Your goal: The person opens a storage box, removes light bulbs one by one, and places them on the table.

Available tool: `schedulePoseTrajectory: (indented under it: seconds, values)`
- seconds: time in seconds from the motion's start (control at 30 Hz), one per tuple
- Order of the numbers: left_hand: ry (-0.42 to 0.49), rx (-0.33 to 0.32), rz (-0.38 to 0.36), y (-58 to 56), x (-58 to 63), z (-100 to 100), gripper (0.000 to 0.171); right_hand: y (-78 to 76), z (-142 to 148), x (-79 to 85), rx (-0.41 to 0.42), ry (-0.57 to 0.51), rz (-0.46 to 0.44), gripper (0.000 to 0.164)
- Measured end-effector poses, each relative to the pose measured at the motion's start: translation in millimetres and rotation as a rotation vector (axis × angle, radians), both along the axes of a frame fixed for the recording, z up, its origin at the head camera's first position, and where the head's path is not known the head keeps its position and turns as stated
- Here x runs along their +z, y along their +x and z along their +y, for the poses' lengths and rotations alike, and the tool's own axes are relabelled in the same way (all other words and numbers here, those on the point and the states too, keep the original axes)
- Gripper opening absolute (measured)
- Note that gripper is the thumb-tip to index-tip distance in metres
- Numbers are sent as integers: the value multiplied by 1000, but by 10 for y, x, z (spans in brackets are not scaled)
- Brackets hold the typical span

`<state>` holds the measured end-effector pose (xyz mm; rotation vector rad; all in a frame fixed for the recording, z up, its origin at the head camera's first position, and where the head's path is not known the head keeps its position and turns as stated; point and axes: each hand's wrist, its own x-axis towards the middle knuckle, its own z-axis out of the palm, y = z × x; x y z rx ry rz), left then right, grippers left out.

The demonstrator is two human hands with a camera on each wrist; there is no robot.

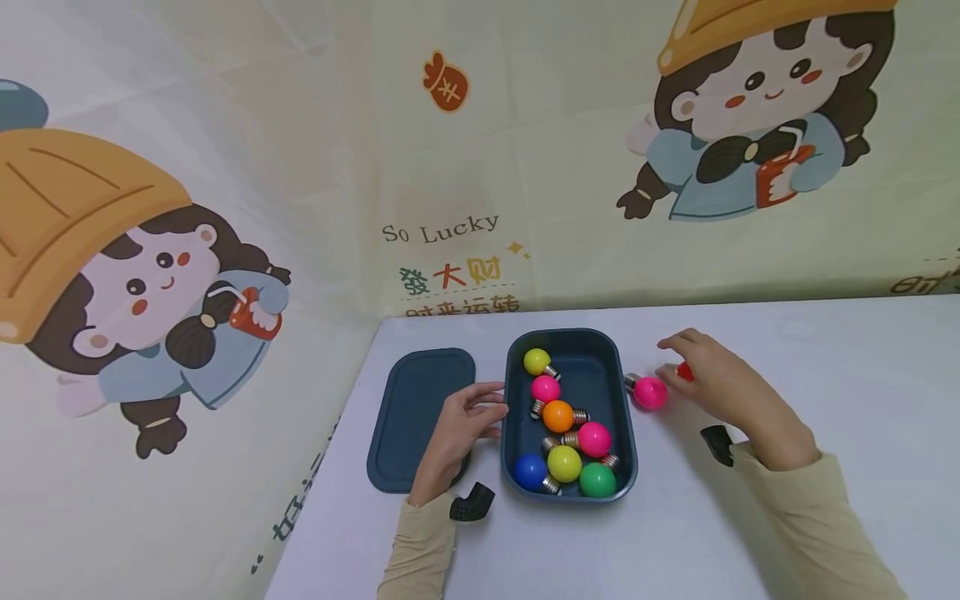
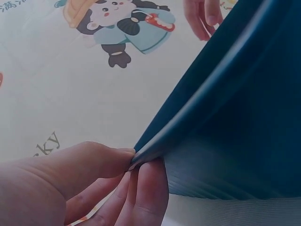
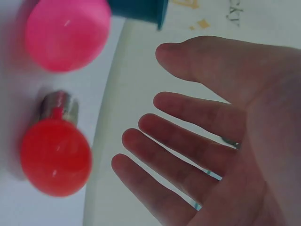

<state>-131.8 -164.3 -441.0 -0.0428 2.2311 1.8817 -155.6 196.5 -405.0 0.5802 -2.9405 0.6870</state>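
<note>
My left hand (image 1: 459,429) is at the left side of a dark blue plastic box (image 1: 592,367). In the left wrist view its thumb and fingers (image 2: 149,188) pinch the box's rim. Inside the box lie several small coloured light bulbs, among them an orange bulb (image 1: 557,416), a blue bulb (image 1: 530,472) and a green bulb (image 1: 597,480). To the right of the box, my right hand (image 1: 723,387) hovers with spread fingers over a red bulb (image 3: 56,157), holding nothing. A pink bulb (image 1: 649,393) rests between that hand and the box.
A flat dark blue lid (image 1: 408,417) lies on the white table (image 1: 862,375) to the left of the box, partly behind my left hand. A cloth backdrop (image 1: 555,167) with cartoon figures hangs behind and beside the table.
</note>
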Motion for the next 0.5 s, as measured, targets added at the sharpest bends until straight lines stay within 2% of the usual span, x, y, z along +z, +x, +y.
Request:
schedulePoseTrajectory:
  seconds: [0.17,0.5]
  values:
    - [-12,-1,-1,-2,5,1,42,43,-104,74,23,-15,33,43]
    - [-14,10,-7,-13,-14,3,41,70,-297,201,42,-18,23,47]
